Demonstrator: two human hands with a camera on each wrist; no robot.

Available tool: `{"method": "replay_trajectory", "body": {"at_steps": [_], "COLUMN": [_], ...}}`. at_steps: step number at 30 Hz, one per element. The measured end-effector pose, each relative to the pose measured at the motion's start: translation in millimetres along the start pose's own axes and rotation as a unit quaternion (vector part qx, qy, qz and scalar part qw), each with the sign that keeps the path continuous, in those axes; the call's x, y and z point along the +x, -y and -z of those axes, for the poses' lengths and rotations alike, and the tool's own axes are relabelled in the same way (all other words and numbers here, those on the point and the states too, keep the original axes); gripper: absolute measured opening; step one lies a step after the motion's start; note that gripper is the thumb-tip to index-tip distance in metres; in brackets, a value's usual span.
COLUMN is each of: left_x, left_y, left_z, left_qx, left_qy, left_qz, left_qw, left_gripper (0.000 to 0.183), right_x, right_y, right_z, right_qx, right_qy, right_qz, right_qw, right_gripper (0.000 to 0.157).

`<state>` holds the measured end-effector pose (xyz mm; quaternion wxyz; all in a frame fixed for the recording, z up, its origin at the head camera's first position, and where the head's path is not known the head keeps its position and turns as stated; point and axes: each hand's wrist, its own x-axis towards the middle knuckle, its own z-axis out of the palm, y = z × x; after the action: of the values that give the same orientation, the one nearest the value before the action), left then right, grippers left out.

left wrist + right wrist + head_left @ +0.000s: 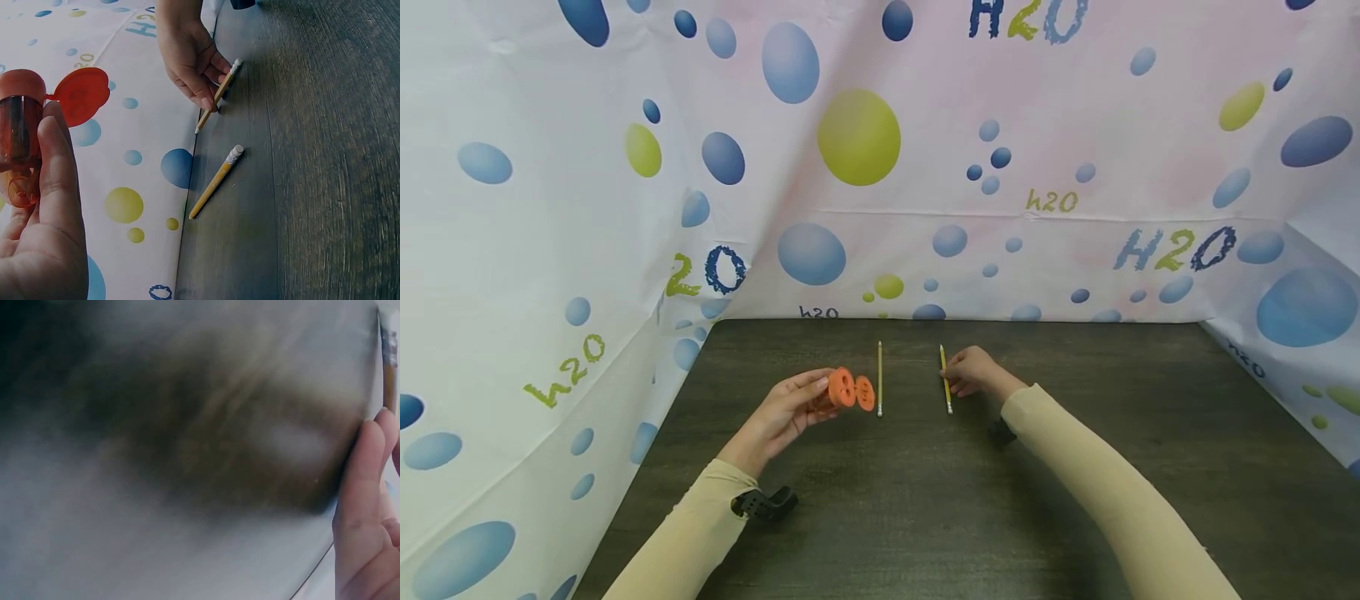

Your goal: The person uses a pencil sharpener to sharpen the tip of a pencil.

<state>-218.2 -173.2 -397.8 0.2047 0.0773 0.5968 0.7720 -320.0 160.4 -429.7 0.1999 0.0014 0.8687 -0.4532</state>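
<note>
Head: a two-holed orange plastic sharpener (pixel 842 388), lid (pixel 866 393) open, is gripped by the left hand (pixel 792 409); at its three o'clock are seen a yellow wooden pencil (pixel 880 379) and, beyond, a matching pencil (pixel 943 360) pinched by the right hand (pixel 973 372). Left wrist: its body (pixel 19 128) is shown translucent. Right wrist: a silvery collar (pixel 390 345) is glimpsed, two o'clock.

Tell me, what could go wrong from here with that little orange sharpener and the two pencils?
The left hand holds the orange sharpener with its lid open, so the lid might catch on something.

The right hand pinches one pencil between thumb and finger; it could slip or twist.

The other pencil lies loose on the table, so a passing hand might knock it and set it rolling.
</note>
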Motion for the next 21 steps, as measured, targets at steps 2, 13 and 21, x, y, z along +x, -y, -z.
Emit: {"method": "replay_trajectory", "body": {"at_steps": [2, 13, 21], "left_x": [-0.2, 0.0, -0.1], "left_y": [-0.4, 0.6, 0.9], "left_z": [0.1, 1.8, 2.4], "left_qx": [-0.001, 0.007, 0.008], "left_qy": [-0.002, -0.006, -0.010], "left_qz": [-0.001, -0.002, 0.001], "left_qw": [1.0000, 1.0000, 0.9999], "left_gripper": [0.034, 0.044, 0.046], "right_x": [0.6, 2.7, 5.4], "right_y": [0.7, 1.7, 0.2], "right_z": [-1.0, -3.7, -3.7], "right_qx": [-0.007, -0.034, -0.017], "right_qy": [-0.006, -0.019, -0.017], "right_qz": [-0.001, 0.001, 0.001], "right_qw": [1.000, 0.999, 1.000], "right_gripper": [0.023, 0.020, 0.023]}}
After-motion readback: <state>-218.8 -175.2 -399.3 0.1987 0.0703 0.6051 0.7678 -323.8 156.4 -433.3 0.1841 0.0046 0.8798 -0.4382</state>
